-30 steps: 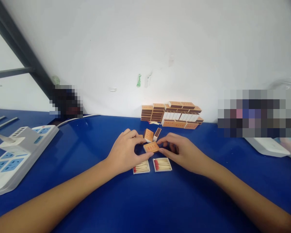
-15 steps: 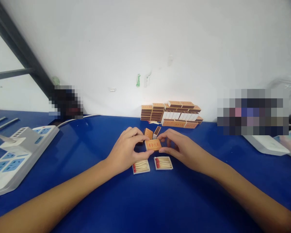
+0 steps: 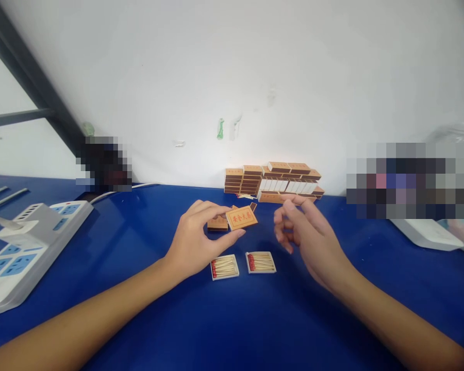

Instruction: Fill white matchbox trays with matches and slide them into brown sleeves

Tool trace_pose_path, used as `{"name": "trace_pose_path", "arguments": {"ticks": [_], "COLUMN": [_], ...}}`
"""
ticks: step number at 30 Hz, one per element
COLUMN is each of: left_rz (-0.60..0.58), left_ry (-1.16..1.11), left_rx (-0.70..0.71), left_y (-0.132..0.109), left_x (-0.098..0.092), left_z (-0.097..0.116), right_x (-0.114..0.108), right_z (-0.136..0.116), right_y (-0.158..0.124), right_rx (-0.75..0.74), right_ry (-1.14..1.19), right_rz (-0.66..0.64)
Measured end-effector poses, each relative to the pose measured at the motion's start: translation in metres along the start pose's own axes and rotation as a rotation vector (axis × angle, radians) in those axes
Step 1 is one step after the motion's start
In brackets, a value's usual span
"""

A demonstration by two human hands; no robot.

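Between the thumb and fingers of my left hand is an orange matchbox, tilted, its printed face showing. My right hand is raised to the right of it, holding nothing, fingers loosely curled and apart. Behind the held box another matchbox lies on the blue table, partly covered by my left fingers. A brown striking edge of a further box peeks out behind. Two white trays of red-tipped matches lie in front: the left tray near my left thumb, the right tray beside it.
Stacked matchboxes stand against the white wall, with a few loose matches at their foot. A white power strip with a plug lies at the left. A white object sits at the right, near a blurred patch.
My right hand has let go of the matchbox and moved off to the right. My left hand alone holds the box, now tilted and slightly farther from me.
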State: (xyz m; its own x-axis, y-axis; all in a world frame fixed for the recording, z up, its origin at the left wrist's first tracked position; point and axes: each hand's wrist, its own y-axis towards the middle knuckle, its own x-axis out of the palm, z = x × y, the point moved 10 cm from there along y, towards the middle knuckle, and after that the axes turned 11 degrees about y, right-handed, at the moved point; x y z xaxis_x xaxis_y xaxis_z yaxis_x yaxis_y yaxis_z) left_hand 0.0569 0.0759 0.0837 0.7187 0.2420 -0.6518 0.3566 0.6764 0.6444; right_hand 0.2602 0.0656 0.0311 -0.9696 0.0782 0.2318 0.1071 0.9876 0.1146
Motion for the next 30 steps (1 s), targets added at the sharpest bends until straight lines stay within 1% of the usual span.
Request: {"name": "trace_pose_path", "arguments": {"ticks": [1,3,4,5,8,9,11,13,15,17,20,23,25,26,28,30], "left_rz": [-0.010,-0.040,-0.051,-0.056,-0.053,-0.057,-0.069,-0.092,-0.103,-0.098,-0.071,-0.042,-0.030,-0.032,-0.054,-0.080], "left_ry": [-0.007,-0.020,-0.024,-0.024,-0.015,-0.011,-0.005,0.001,0.006,0.017,0.027,0.027,0.041,0.049,0.061,0.062], "left_rx": [-0.003,0.000,0.003,0.004,-0.007,-0.008,0.010,0.053,0.098,0.123,0.125,0.100,0.078,0.066,0.047,0.042], "left_y": [0.000,-0.001,-0.001,-0.001,0.000,0.000,-0.001,-0.002,-0.004,-0.005,-0.005,-0.004,-0.003,-0.003,-0.003,-0.004], "left_x": [0.001,0.004,0.006,0.006,0.006,0.007,0.009,0.012,0.014,0.015,0.012,0.008,0.006,0.006,0.008,0.010], "left_z": [0.000,0.001,0.002,0.002,0.002,0.002,0.003,0.006,0.009,0.011,0.011,0.009,0.006,0.004,0.000,-0.002], "right_x": [0.010,0.033,0.038,0.039,0.022,0.019,0.019,0.024,0.025,0.021,0.010,-0.007,-0.030,-0.045,-0.085,-0.124], "right_z": [0.006,0.019,0.022,0.023,0.016,0.015,0.018,0.023,0.028,0.028,0.022,0.011,-0.003,-0.012,-0.036,-0.052], "right_y": [-0.004,-0.013,-0.017,-0.018,-0.012,-0.010,-0.010,-0.012,-0.013,-0.011,-0.006,0.004,0.014,0.020,0.029,0.037], "right_rx": [0.065,0.187,0.218,0.218,0.142,0.135,0.154,0.187,0.209,0.205,0.170,0.116,0.037,-0.018,-0.154,-0.234], "right_ry": [0.024,0.012,-0.003,-0.012,0.007,0.017,0.008,-0.043,-0.109,-0.147,-0.151,-0.156,-0.176,-0.197,-0.283,-0.338], "right_rz": [-0.064,-0.241,-0.287,-0.283,-0.130,-0.103,-0.122,-0.182,-0.208,-0.176,-0.106,-0.034,0.070,0.146,0.350,0.526]}}
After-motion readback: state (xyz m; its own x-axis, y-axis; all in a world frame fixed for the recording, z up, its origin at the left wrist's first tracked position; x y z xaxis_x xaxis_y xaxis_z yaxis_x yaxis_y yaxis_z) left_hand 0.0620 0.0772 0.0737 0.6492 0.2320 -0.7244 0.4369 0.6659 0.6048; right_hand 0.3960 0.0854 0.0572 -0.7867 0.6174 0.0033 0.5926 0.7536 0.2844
